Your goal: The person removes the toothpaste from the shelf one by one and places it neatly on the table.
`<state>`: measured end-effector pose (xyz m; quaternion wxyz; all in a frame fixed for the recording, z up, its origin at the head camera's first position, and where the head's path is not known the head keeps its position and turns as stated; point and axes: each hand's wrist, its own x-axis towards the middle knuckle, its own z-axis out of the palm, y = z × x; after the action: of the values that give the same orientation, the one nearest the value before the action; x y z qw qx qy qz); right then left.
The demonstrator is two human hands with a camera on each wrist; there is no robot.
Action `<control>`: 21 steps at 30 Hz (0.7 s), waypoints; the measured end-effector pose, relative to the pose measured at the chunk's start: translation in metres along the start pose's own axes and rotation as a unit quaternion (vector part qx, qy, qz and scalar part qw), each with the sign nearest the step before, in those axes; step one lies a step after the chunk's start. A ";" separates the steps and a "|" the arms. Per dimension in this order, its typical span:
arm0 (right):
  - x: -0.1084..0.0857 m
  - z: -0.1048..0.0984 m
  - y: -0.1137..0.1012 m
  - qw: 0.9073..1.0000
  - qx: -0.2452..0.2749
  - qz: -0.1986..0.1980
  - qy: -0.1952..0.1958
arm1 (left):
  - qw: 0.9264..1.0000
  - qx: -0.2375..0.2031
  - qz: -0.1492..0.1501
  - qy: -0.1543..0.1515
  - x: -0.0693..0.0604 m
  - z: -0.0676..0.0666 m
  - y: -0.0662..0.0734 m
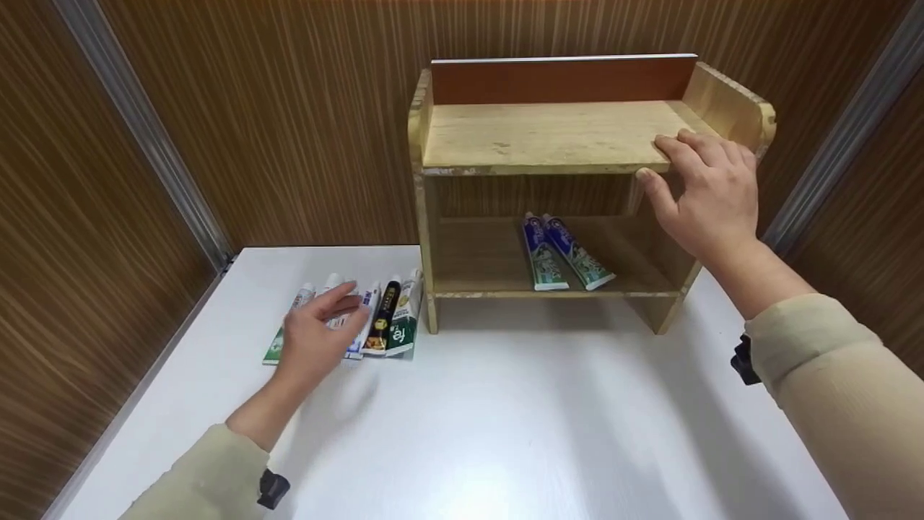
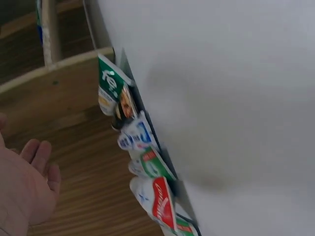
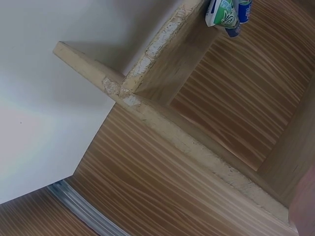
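Note:
My left hand (image 1: 317, 332) is over a row of toothpaste tubes on the white table, its fingers slightly bent and holding nothing. A black tube (image 1: 382, 318) and a green-and-white tube (image 1: 404, 318) lie at the row's right end, beside the wooden shelf (image 1: 548, 137). In the left wrist view a red-and-white tube (image 2: 162, 201) shows too. At the shelf's upper right front edge is my right hand (image 1: 711, 191), fingers over the top board and thumb by the edge; whether it presses there is unclear. Two blue-and-green toothpaste tubes (image 1: 543, 253) lie side by side on the lower board.
Wood-patterned panels (image 1: 289, 130) stand behind and on both sides of the white table (image 1: 469, 419). Metal strips (image 1: 144, 137) run along the panel corners. The shelf's left leg (image 1: 432, 314) stands close to the row of tubes.

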<state>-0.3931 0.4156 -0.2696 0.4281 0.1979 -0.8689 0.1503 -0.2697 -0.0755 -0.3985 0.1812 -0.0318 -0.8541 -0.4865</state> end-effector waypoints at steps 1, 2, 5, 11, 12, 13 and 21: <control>0.000 0.000 0.000 1.000 -0.001 0.002 -0.003 | 1.000 -0.003 0.006 -0.009 -0.001 0.006 0.006; 0.000 0.000 0.000 1.000 -0.003 0.005 -0.006 | 1.000 -0.008 0.011 -0.019 -0.002 0.011 0.012; 0.000 -0.001 0.000 1.000 -0.005 0.010 -0.011 | 0.998 -0.025 0.026 -0.041 -0.003 0.029 0.028; 0.001 -0.003 0.001 1.000 -0.003 0.008 -0.004 | 0.994 -0.046 0.070 -0.071 0.002 0.070 0.055; 0.002 -0.003 0.001 1.000 -0.003 0.007 -0.003 | 0.993 -0.049 0.073 -0.077 0.004 0.076 0.059; 0.002 -0.003 0.001 1.000 -0.003 0.006 -0.001 | 0.992 -0.053 0.077 -0.081 0.006 0.083 0.063; -0.001 0.001 0.002 1.000 -0.003 -0.001 0.006 | 0.990 -0.083 0.048 -0.105 0.024 0.140 0.088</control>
<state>-0.3943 0.4173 -0.2707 0.4338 0.1967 -0.8667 0.1485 -0.3103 0.0855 -0.3827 0.1104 -0.1385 -0.8227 -0.5402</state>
